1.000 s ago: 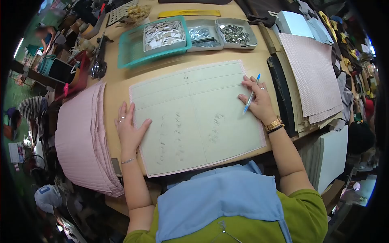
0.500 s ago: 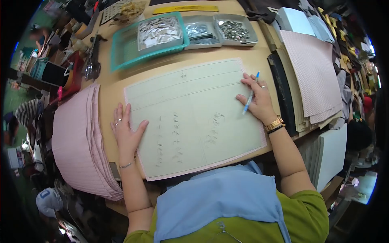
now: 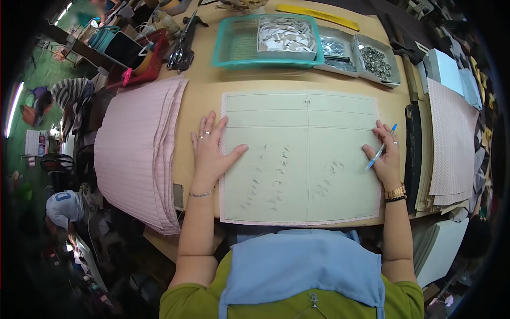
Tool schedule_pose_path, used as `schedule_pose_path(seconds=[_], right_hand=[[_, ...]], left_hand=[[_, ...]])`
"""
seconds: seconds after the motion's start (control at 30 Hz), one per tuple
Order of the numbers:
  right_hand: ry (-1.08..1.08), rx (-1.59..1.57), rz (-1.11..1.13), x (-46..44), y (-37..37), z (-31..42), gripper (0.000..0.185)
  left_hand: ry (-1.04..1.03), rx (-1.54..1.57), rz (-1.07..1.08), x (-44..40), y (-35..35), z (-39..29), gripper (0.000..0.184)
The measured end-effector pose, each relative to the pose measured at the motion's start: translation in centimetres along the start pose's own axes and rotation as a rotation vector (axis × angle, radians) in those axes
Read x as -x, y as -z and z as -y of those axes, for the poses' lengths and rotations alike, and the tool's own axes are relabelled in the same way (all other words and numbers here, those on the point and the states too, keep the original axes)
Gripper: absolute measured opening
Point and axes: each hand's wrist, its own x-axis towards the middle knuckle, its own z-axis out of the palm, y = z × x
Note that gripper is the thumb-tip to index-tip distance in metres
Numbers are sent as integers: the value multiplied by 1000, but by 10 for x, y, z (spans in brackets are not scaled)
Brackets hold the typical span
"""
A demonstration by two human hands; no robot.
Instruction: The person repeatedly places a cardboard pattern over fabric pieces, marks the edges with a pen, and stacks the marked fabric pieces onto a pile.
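A pale green card template (image 3: pixel 287 181) with ruled lines and handwriting lies flat on a pink quilted sheet (image 3: pixel 222 204), whose edge shows around it. My left hand (image 3: pixel 213 154) rests with fingers spread over the left edge of both, holding nothing. At the right edge, my right hand (image 3: pixel 387 157) has a blue and clear pen (image 3: pixel 376 159) between thumb and fingers, slanting up to the right. The hand touches the template's right side.
Pink quilted sheets (image 3: pixel 135 149) are stacked at the left, more (image 3: pixel 454 143) at the right. Behind stand a teal basket (image 3: pixel 228 42), a box of metal parts (image 3: pixel 375 61) and a yellow strip (image 3: pixel 319 17). Dark tools (image 3: pixel 181 50) lie back left. Other people are at the far left.
The view has turned, so the table and everything on it appear shifted to the right and straighter. Both hands keep their places at the template's sides, and the pen stays in my right hand.
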Motion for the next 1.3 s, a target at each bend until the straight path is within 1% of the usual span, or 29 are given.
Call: schedule_pose_path(seconds=[0.4,0.5,0.6,0.7,0.83,0.97,1.1,1.3], right_hand=[[31,-21,28,0,1,0,54],[15,-49,48,1,3,0,54],[-27,-145,-3,1,1,5,53],[30,0,17,2,2,-6,53],[24,80,39,0,7,0,50],[-1,25,49,1,7,-2,48],[-32,70,79,0,9,1,49],[-11,94,72,0,8,0,50]], left_hand=[[-4,-20,0,0,-1,0,83],[6,-32,3,0,-1,0,84],[1,-32,0,-2,-3,1,84],[-9,-35,-1,1,-2,0,84],[8,-26,4,-1,-2,-1,83],[13,3,7,-1,-2,-2,82],[6,0,2,-1,-3,1,81],[-18,-2,-22,-1,-4,3,81]])
